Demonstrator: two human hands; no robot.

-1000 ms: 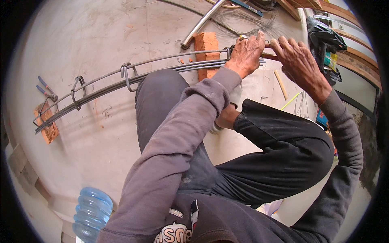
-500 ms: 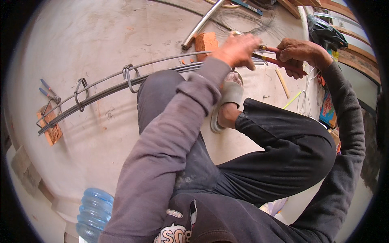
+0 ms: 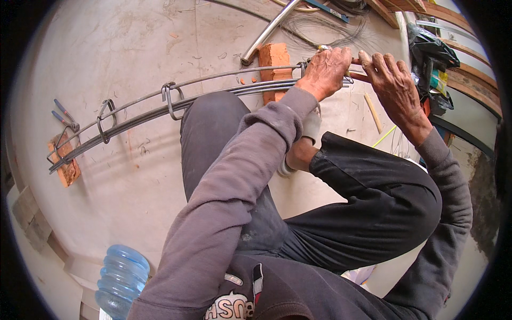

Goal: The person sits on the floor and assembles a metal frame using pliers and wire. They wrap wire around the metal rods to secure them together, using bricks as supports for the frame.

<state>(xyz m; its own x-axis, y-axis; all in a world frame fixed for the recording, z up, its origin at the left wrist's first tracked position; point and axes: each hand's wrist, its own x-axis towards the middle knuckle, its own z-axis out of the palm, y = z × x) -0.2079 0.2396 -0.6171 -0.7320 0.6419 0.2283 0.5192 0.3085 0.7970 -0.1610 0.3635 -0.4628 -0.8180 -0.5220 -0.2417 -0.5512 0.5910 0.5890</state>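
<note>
A long bundle of thin steel bars point(image 3: 213, 96), with bent wire stirrups point(image 3: 172, 101) around it, runs from the far left to my hands. My left hand point(image 3: 326, 73) is closed over the bars near their right end; its fingertips are hidden. Beside it, my right hand point(image 3: 393, 88) is closed on the reddish handles of pincers point(image 3: 359, 77). The pincers' jaws are out of sight behind my left hand. One brick point(image 3: 273, 56) props the bars near my left hand, another brick point(image 3: 65, 170) at the far left end.
Blue-handled pliers point(image 3: 63, 113) rest by the left brick. A metal pipe point(image 3: 269, 34) and loose wire point(image 3: 325, 29) lie on the floor beyond. A black plastic bag point(image 3: 432, 48) and wooden boards stand at right. A blue water jug point(image 3: 122, 280) sits lower left.
My left hand has moved slightly right and closed over the bars. The right hand has turned, its back now upward, and the pincers' handles have swung so that less of them shows.
</note>
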